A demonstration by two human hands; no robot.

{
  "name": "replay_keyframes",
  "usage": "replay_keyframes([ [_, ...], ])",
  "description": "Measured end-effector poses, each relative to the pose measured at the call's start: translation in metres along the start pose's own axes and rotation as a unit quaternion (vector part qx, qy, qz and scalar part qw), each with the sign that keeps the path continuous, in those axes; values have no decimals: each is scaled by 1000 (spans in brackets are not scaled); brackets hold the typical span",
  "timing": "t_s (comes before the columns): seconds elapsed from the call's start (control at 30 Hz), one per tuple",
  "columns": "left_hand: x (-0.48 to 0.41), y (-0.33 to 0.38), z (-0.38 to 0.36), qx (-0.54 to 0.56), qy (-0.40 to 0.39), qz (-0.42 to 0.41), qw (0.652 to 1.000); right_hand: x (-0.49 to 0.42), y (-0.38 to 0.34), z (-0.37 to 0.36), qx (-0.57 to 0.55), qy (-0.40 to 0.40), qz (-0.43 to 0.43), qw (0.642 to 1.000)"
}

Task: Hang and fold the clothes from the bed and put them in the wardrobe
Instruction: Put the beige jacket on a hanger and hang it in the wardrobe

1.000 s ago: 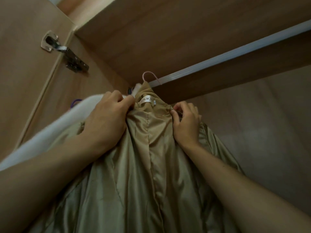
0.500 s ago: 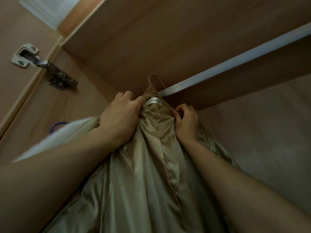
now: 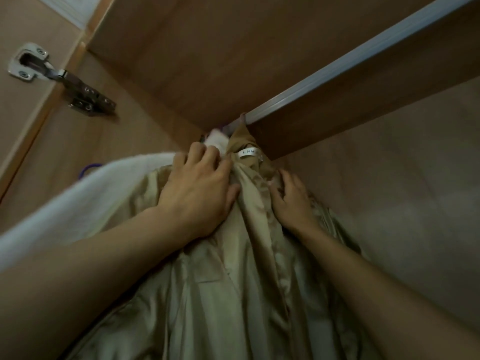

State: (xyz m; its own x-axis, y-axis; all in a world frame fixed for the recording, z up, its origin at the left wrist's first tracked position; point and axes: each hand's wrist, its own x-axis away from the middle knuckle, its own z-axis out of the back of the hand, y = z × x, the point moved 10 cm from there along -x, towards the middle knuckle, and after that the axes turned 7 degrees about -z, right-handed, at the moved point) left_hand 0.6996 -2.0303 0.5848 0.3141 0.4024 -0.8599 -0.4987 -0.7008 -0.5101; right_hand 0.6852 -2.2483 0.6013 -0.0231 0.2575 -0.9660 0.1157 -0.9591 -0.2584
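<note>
A beige coat with shiny lining hangs inside the wardrobe, its collar and white label just under the silver rail. Only a bit of its hanger hook shows at the rail's left end. My left hand grips the coat's left shoulder beside the collar, fingers curled over the fabric. My right hand holds the right collar edge with curled fingers. Both forearms reach up from the bottom of the view.
A white garment on a purple hanger hangs directly left of the coat, touching it. The wardrobe's top panel is close above, the back wall to the right. A metal door hinge sits upper left.
The coat's collar has moved closer to the rail and against the white garment. The hanger hook's loop, plainly seen before, is now mostly hidden. Both hands stay at the collar.
</note>
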Motion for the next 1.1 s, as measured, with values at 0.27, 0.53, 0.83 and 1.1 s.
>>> replay_keyframes([
  [0.27, 71, 4, -10, -87, -145, -32, 985, 56, 41, -22, 102, -77, -92, 988],
  [0.53, 87, -21, -25, -139, -162, -84, 973, 73, 67, -69, 34, -182, -133, 974],
  [0.83, 89, 54, -2, -104, -139, -266, 948, 121, 22, -48, 24, -174, -74, 982],
  [1.1, 113, 33, -35, -113, -297, -193, 928, 148, 43, -60, 81, -195, -114, 971],
])
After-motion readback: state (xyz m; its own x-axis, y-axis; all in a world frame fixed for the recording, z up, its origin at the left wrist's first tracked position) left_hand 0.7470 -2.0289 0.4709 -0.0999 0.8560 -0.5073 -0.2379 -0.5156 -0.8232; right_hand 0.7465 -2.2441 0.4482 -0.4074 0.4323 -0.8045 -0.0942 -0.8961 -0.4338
